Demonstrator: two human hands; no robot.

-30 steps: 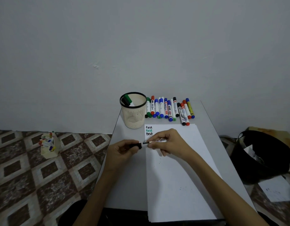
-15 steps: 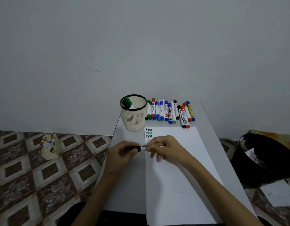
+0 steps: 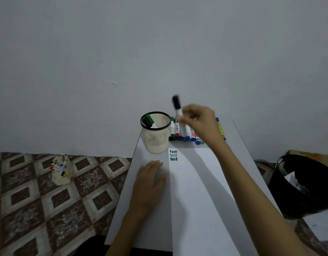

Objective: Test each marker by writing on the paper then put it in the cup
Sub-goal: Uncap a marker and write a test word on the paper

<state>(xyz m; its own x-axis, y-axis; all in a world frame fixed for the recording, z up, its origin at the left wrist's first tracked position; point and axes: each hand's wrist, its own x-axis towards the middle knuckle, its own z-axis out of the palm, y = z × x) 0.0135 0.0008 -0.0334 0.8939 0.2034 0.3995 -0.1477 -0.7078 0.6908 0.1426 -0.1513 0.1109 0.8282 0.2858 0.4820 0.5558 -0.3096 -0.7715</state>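
My right hand (image 3: 197,120) holds a capped black marker (image 3: 176,105) upright in the air, just right of and above the cream mesh cup (image 3: 155,139). Two markers, one green and one black, lean inside the cup. My left hand (image 3: 150,179) lies flat on the table, fingers spread, beside the left edge of the white paper (image 3: 196,191). Three lines reading "test" sit at the paper's top left corner. A row of several markers (image 3: 185,132) lies behind the paper, partly hidden by my right hand.
The grey table (image 3: 126,209) is narrow, with patterned floor to its left. A small cream box of markers (image 3: 60,171) stands on the floor at left. A black bin (image 3: 303,185) with paper scraps stands at right. The wall is close behind.
The cap went back on the black marker. My right hand lifted the marker up and away toward the cup. My left hand let go and settled flat on the table.
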